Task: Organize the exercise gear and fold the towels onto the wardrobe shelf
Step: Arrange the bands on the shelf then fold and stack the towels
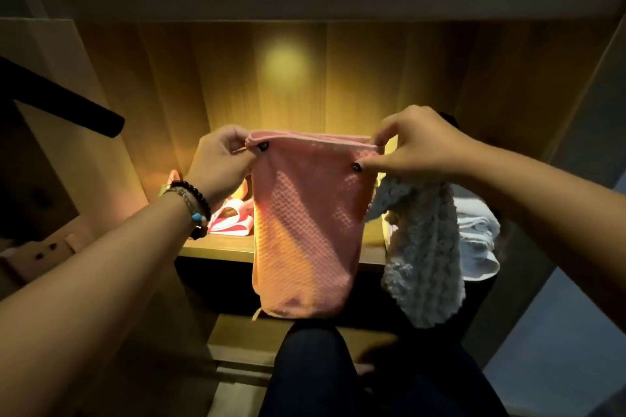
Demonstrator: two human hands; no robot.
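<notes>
A pink waffle-weave towel (305, 227) hangs in front of the lit wardrobe shelf (216, 249). My left hand (220, 159) pinches its top left corner and my right hand (416, 145) pinches its top right corner, stretching the top edge level. A grey-white fluffy towel (423, 254) hangs down below my right hand, over the shelf's front edge. On the shelf behind my left wrist lies a pink and white item (233, 217), partly hidden. A white cloth (477, 240) lies at the shelf's right end.
An upper shelf board (325, 3) runs across above the lit compartment. A black rod (67, 101) juts in from the left. Wooden side panels close in both sides. My dark-clothed knee (311, 369) is below the towel, near a lower ledge (244, 338).
</notes>
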